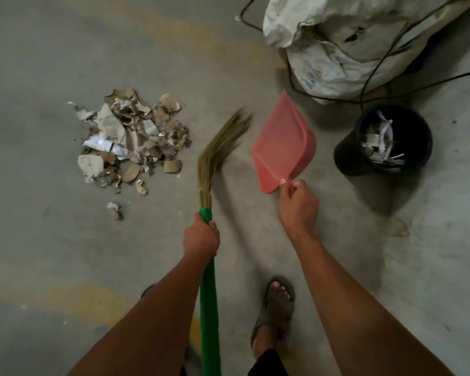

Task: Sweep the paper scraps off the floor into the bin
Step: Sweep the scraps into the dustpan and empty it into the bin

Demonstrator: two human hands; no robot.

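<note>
Left hand (201, 238) closed around green broom (209, 294) handle, bristles off to the right of the scraps (132, 139). Right hand (299, 206) closed on pink dustpan (284, 143) handle. Scraps piled on floor (38, 63), left of broom; 1 stray piece nearer. Black bin (347, 153) right of dustpan, scraps inside. White sack (337, 36) behind bin.

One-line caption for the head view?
Left hand grips broom, right hand holds pink dustpan; paper scraps piled left, bin right.
</note>
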